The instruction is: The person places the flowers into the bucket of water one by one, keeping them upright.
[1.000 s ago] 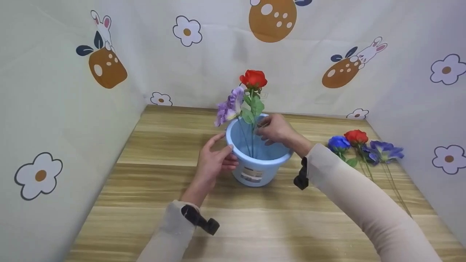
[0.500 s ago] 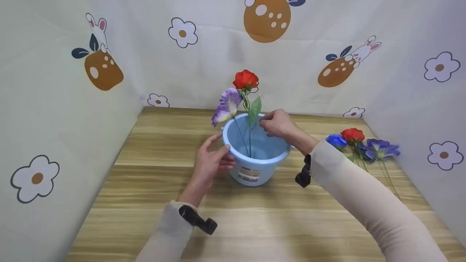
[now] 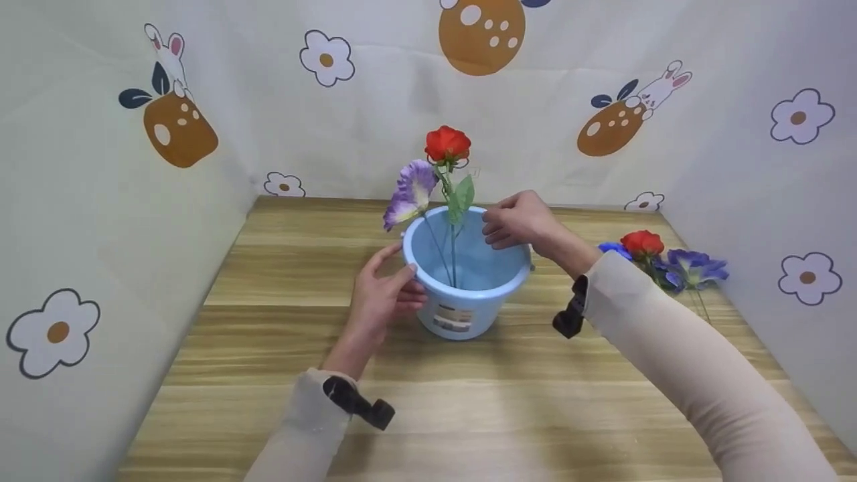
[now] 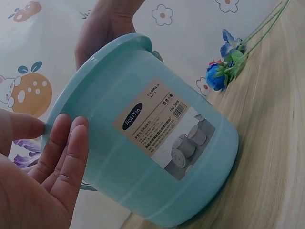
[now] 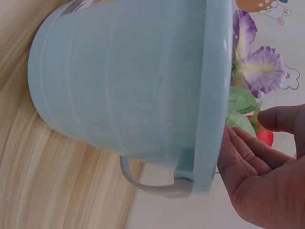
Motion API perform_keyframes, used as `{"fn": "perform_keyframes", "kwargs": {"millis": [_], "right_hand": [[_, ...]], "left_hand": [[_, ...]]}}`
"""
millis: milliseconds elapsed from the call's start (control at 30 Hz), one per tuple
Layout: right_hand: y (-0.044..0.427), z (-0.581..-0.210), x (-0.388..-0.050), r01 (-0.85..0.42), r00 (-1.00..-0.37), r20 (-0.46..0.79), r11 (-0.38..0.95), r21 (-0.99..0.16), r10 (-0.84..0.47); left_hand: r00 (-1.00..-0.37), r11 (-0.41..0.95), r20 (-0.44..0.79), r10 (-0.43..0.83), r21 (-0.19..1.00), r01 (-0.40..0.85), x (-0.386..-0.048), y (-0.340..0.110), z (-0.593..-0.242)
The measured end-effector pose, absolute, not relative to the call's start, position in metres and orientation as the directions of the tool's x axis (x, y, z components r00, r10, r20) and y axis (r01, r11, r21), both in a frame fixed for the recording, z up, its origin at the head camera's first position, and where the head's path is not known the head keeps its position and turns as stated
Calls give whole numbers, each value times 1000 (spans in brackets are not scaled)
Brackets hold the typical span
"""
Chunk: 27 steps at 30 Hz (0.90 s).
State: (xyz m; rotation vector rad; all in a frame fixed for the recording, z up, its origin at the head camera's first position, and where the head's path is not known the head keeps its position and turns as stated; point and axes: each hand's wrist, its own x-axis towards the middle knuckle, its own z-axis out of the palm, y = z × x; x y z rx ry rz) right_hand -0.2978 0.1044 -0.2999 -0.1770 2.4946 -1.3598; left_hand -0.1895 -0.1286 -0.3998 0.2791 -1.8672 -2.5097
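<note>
In the head view a light blue bucket (image 3: pixel 462 314) stands upright on the table. A red rose (image 3: pixel 447 144) and a light purple flower (image 3: pixel 410 194) stand in it, their stems reaching down inside. My left hand (image 3: pixel 375 294) touches the bucket's left side, thumb tip at the rim. In the left wrist view its fingers (image 4: pixel 71 162) lie nearly straight against the outer wall. My right hand (image 3: pixel 519 221) is over the far right rim, apart from the stems. The right wrist view shows its thumb and fingers spread, holding nothing.
On the wooden table (image 3: pixel 428 415) at the right lie a blue rose (image 3: pixel 614 250), a second red rose (image 3: pixel 643 244) and a dark purple flower (image 3: pixel 696 269), partly hidden by my right sleeve. Patterned cloth walls (image 3: pixel 375 120) surround the table's back and sides.
My right hand has drawn away from the rose stem, up and to the right out of the bucket. The left hand stays at the rim. The view has shifted slightly right.
</note>
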Motion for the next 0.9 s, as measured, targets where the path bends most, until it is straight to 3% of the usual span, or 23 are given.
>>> {"fn": "perform_keyframes", "kwargs": {"millis": [900], "right_hand": [[160,-290,-296,133,-940,-249,419,-898,-235]], "left_hand": [[-980,-275,-167,-112,953,-131,-191,-127,-396]]}}
